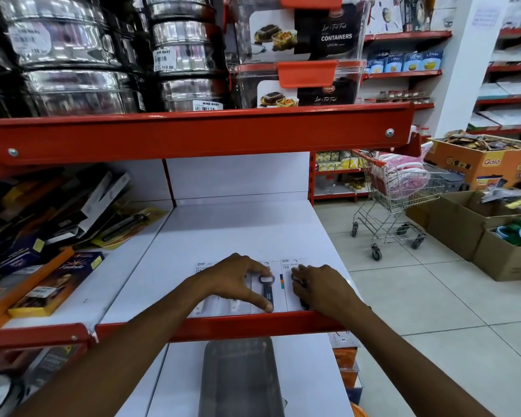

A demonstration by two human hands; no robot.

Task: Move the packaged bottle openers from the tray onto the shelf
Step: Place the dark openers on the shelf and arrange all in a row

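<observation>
Several packaged bottle openers on white cards lie side by side at the front of the white shelf (238,230), just behind its red lip. My left hand (238,279) rests on them, fingers spread, thumb and fingertips around a dark-handled opener (267,288). My right hand (321,288) lies flat on the rightmost card, covering most of its opener. On the shelf below stands a grey tray (241,377), and nothing shows in its visible part.
Boxed goods and knife packs (51,236) crowd the shelf's left section. Steel tins (73,55) and food containers (298,49) fill the shelf above. A shopping trolley (400,194) and cardboard boxes (494,236) stand on the tiled floor to the right.
</observation>
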